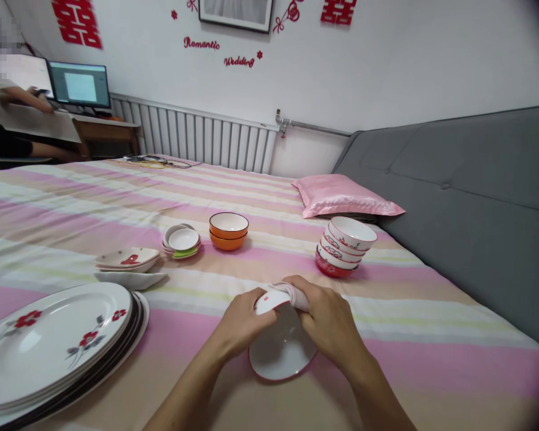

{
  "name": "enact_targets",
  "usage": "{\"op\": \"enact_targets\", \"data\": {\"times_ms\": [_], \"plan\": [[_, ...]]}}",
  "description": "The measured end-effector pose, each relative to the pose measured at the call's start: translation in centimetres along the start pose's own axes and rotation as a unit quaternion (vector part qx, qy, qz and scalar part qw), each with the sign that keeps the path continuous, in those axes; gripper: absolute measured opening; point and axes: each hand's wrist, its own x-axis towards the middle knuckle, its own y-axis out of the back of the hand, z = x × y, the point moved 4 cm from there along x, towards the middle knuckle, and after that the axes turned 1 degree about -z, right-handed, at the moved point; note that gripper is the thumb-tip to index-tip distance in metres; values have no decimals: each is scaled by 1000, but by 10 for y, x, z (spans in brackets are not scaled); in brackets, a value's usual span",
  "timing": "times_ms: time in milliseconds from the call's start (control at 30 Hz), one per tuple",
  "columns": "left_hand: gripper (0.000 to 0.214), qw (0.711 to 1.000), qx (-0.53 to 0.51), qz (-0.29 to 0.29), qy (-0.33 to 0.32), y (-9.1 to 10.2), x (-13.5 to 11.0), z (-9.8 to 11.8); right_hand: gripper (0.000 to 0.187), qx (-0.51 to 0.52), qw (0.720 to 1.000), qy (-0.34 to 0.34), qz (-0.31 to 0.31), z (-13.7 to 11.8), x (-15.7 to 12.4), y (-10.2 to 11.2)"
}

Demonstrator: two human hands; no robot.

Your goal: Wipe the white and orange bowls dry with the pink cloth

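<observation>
Bowl (281, 353) is hanging tilted over the bed (413, 365) at six o'clock, left hand (245, 322) gripping its rim at ten o'clock, right hand (329, 322) clenching a cloth (291, 293) against it at one o'clock.

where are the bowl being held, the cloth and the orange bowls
white bowl (281, 354): head view, bare inside near its lower rim
cloth (295, 296): head view, pale fold at the bowl's top edge
orange bowls (227, 242): head view, orange outer wall of the lower bowl
</observation>
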Motion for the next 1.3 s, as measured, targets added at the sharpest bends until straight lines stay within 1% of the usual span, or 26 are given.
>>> {"op": "enact_targets", "data": {"times_ms": [100,233,367,467,633,800,867,1000,1167,1300], "plan": [[26,1000,5,20,-20,1,0,3,52,37,999,27,10,-2,-2,3],[23,998,38,29,-36,-3,-1,4,55,75,993,87,6,-8,-5,3],[20,994,68,40,-71,-8,-2,4,59,73,982,171,5,-15,-8,0],[19,992,82,44,-82,-9,-3,5,64,65,978,198,5,-16,-8,-1],[22,990,83,66,-95,-8,-4,9,63,107,976,189,3,-9,-3,1],[22,989,44,83,-112,-4,-5,14,59,176,971,162,3,-4,-1,7],[27,989,13,81,-127,-2,-6,15,58,212,966,149,8,-2,0,9],[46,984,-68,78,-148,2,-7,17,52,280,951,125,32,5,3,9],[47,973,-144,91,-156,6,-7,14,41,336,933,113,57,8,7,8],[48,959,-211,101,-157,9,-5,8,37,365,923,84,85,9,10,4]]}}
